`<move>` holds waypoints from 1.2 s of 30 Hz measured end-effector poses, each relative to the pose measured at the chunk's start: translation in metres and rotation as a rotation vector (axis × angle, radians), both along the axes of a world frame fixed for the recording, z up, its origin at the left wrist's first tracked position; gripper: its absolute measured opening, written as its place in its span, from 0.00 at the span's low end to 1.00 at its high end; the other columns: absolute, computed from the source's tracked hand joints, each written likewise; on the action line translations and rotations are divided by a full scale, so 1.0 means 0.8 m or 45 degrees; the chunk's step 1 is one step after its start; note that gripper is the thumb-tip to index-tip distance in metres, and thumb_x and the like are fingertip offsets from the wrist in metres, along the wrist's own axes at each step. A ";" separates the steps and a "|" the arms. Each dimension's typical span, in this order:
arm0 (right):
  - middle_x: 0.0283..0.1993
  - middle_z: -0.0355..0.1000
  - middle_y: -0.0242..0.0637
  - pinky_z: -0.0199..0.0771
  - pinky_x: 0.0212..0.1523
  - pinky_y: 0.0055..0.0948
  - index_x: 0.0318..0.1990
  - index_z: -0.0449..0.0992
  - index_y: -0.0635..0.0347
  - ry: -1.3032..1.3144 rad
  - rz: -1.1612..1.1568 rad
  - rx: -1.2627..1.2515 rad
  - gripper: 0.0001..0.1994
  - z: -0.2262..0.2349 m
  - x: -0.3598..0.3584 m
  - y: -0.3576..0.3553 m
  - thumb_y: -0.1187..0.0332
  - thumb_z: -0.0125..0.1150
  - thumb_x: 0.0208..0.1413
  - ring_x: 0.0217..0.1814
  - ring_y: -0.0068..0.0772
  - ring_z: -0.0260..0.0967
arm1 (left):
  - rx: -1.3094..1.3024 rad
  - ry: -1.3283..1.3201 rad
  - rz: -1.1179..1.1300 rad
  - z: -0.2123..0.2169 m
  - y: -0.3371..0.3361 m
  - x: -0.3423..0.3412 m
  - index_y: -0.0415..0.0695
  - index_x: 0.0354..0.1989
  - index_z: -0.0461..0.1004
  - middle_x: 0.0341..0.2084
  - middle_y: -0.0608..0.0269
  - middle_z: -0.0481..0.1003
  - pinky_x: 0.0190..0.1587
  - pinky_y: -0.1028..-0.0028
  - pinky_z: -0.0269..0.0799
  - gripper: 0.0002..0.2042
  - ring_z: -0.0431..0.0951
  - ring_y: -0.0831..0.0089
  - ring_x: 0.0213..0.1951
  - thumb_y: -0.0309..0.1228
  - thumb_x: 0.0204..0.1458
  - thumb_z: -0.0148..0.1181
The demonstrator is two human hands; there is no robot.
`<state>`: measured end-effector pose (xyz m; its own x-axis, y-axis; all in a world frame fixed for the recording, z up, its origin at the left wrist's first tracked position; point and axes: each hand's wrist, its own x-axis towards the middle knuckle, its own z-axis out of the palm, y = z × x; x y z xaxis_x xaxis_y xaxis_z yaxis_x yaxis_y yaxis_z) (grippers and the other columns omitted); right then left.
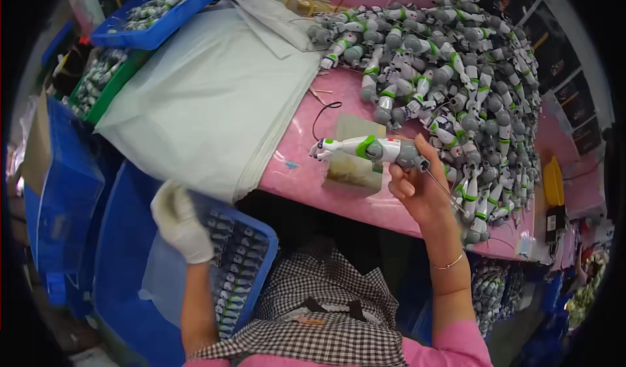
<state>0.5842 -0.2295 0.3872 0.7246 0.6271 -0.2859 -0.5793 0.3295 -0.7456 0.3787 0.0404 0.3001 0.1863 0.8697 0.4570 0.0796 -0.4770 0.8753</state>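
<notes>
- Right hand (417,187): clenched around a thin metal pick tool (442,185) and the grey end of a white, green and grey plastic toy arm (365,149), held above the pink worktable (293,171).
- Left hand (179,220), in a white fabric glove: fingers curled; whether it holds anything cannot be told. It hovers over a blue plastic crate (261,236) of finished parts.
- Step in hand, as judged: working one piece with the tool.
- Next move calls for steady tool-tip alignment; the supply heap of unworked toy arms (456,73) lies just beyond.

A large white plastic bag (208,99) lies folded on the pink table's left; no labels, signs or screens show.
</notes>
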 end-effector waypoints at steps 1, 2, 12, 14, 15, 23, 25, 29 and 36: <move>0.23 0.71 0.41 0.51 0.14 0.19 0.44 0.71 0.58 0.008 0.022 0.026 0.20 0.000 -0.004 0.003 0.50 0.44 0.60 0.11 0.21 0.56 | 0.226 0.027 -0.326 0.032 -0.020 0.017 0.37 0.44 0.70 0.42 0.56 0.72 0.47 0.71 0.67 0.15 0.73 0.68 0.42 0.28 0.49 0.61; 0.23 0.71 0.40 0.52 0.14 0.20 0.43 0.71 0.57 0.020 0.035 0.011 0.20 -0.004 -0.007 0.008 0.50 0.44 0.60 0.11 0.21 0.56 | 0.459 0.379 -0.461 0.080 -0.052 0.038 0.38 0.45 0.71 0.42 0.53 0.72 0.47 0.68 0.67 0.18 0.73 0.62 0.43 0.30 0.44 0.65; 0.30 0.73 0.41 0.72 0.26 0.21 0.56 0.62 0.64 -0.406 0.059 0.007 0.20 -0.037 -0.040 -0.005 0.60 0.42 0.64 0.22 0.24 0.68 | -1.451 -0.573 -1.581 0.088 -0.119 0.147 0.41 0.54 0.62 0.43 0.58 0.72 0.51 0.64 0.67 0.19 0.72 0.66 0.46 0.37 0.57 0.52; 0.44 0.70 0.48 0.74 0.31 0.26 0.57 0.60 0.67 -0.364 0.187 -0.082 0.22 -0.057 -0.048 -0.007 0.59 0.43 0.63 0.31 0.28 0.72 | -1.616 -0.585 -1.501 0.084 -0.124 0.152 0.41 0.53 0.63 0.44 0.58 0.71 0.53 0.63 0.66 0.20 0.71 0.66 0.48 0.42 0.59 0.46; 0.49 0.68 0.49 0.75 0.38 0.27 0.60 0.58 0.63 -0.252 0.335 0.140 0.23 -0.065 -0.049 -0.010 0.58 0.45 0.62 0.38 0.31 0.72 | -1.647 -0.706 -1.382 0.078 -0.127 0.157 0.42 0.51 0.63 0.43 0.58 0.71 0.52 0.62 0.66 0.17 0.71 0.65 0.47 0.39 0.59 0.47; 0.43 0.68 0.42 0.76 0.38 0.28 0.59 0.56 0.55 0.066 0.217 1.053 0.23 -0.110 -0.069 0.013 0.66 0.55 0.57 0.34 0.30 0.71 | -1.395 -0.638 -1.404 0.085 -0.151 0.150 0.43 0.51 0.63 0.45 0.59 0.70 0.51 0.64 0.69 0.17 0.71 0.65 0.48 0.38 0.57 0.50; 0.41 0.66 0.37 0.74 0.35 0.26 0.54 0.62 0.55 -0.341 0.155 0.682 0.20 -0.104 -0.068 0.009 0.74 0.56 0.55 0.32 0.27 0.69 | -1.474 -0.591 -1.431 0.076 -0.146 0.148 0.44 0.51 0.63 0.45 0.59 0.70 0.50 0.64 0.69 0.17 0.71 0.65 0.48 0.40 0.58 0.48; 0.41 0.67 0.35 0.69 0.30 0.21 0.45 0.74 0.57 -1.168 -0.004 0.020 0.18 -0.082 -0.070 -0.001 0.84 0.57 0.45 0.35 0.22 0.67 | -1.652 -0.573 -1.524 0.090 -0.151 0.142 0.43 0.53 0.62 0.47 0.57 0.69 0.47 0.64 0.71 0.22 0.72 0.64 0.46 0.48 0.60 0.40; 0.35 0.68 0.32 0.62 0.24 0.15 0.43 0.75 0.64 -1.217 0.045 -0.298 0.12 -0.053 -0.047 -0.025 0.78 0.56 0.50 0.25 0.17 0.63 | -1.792 -0.623 -1.660 0.066 -0.136 0.133 0.42 0.53 0.62 0.42 0.53 0.72 0.36 0.64 0.74 0.26 0.74 0.63 0.33 0.52 0.60 0.35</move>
<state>0.5468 -0.2493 0.3451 0.6972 0.6549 0.2914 0.2951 0.1082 -0.9493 0.4852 -0.0687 0.3532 0.9919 0.0635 -0.1101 -0.0065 0.8905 0.4549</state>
